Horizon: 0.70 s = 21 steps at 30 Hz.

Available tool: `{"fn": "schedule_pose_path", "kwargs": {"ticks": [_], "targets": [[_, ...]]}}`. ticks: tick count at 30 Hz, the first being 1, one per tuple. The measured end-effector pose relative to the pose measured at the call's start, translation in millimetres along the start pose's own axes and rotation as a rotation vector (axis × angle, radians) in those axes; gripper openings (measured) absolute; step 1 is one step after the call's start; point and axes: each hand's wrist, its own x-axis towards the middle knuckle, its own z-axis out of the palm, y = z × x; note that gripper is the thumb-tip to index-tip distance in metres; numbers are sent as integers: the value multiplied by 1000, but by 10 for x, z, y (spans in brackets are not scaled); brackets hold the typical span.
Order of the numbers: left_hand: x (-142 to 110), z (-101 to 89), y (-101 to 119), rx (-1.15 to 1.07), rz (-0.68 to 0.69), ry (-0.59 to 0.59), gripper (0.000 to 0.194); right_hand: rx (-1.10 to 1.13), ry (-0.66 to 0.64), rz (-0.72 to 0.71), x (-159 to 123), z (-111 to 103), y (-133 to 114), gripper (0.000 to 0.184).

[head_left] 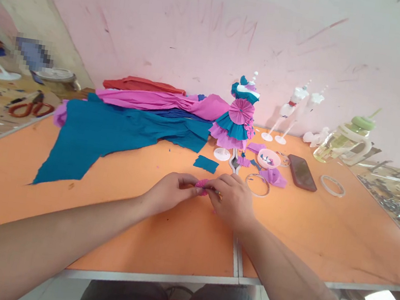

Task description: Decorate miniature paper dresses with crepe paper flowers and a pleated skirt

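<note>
Standing just beyond the hands, the doll form point(245, 90) already wears a teal and pink dress point(231, 127) with a round rosette point(241, 111); that portion appears done. Apparently unfinished is the small pink piece point(201, 184), in hand and apart from the doll form. It lies between both sets of fingertips, over the orange table point(179, 246): the left hand point(168, 193) pinches its left side, the right hand point(233, 199) grasps and partly covers its right. Contact with the tabletop cannot be determined.
</note>
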Motion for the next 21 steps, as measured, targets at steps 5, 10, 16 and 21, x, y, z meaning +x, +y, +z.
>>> {"fn": "schedule_pose_path", "kwargs": {"ticks": [5, 10, 16, 21], "targets": [[3, 9, 1, 50, 2, 2, 37, -22, -79, 22, -15, -8, -24, 21], [5, 3, -17, 85, -16, -17, 34, -48, -162, 15, -1, -31, -28, 23], [23, -29, -33, 73, -48, -71, 34, -59, -199, -41, 17, -58, -2, 22], [26, -58, -8, -8, -51, -141, 37, -183, -221, -57, 0, -43, -20, 24]]}}
